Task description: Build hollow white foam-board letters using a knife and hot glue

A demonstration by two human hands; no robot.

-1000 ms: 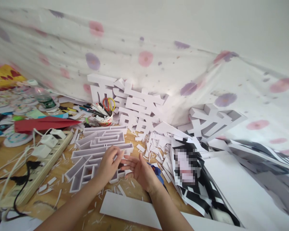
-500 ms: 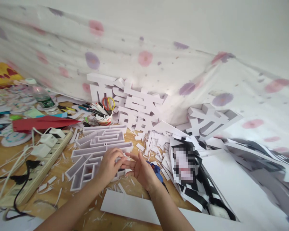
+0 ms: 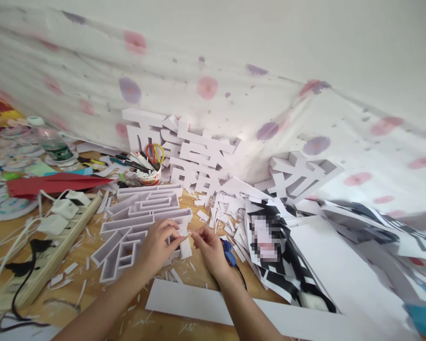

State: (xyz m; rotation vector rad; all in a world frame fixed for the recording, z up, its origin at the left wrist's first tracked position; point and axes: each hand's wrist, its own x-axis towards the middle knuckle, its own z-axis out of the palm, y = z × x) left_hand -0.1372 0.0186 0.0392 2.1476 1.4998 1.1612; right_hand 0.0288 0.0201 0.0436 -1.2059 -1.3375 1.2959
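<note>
My left hand [image 3: 159, 244] hovers over the lower right of a hollow white letter shape [image 3: 145, 215] with thin upright walls, made of what looks like foam board. Its thumb and fingers are curled together at the tips. My right hand [image 3: 210, 250] is closed in a pinch just to the right, fingertips almost meeting the left ones. Whatever lies in either pinch is too small to make out. Beside my right hand lies a blue tool [image 3: 229, 252] with a black cord, partly covered by the hand. A white strip [image 3: 188, 298] lies below both wrists.
Finished white letter shapes [image 3: 199, 156] lean on the flowered curtain. A cup [image 3: 151, 175] holds scissors and pens. At left are a power strip [image 3: 57, 251] with chargers, a red sheet [image 3: 53, 184] and a bottle [image 3: 57, 149]. White scraps [image 3: 227, 208] and printed sheets [image 3: 287, 274] lie right.
My right hand has gone from spread fingers with the palm showing to a closed pinch. My left fingers have shifted slightly, and the view has turned a little to the right.
</note>
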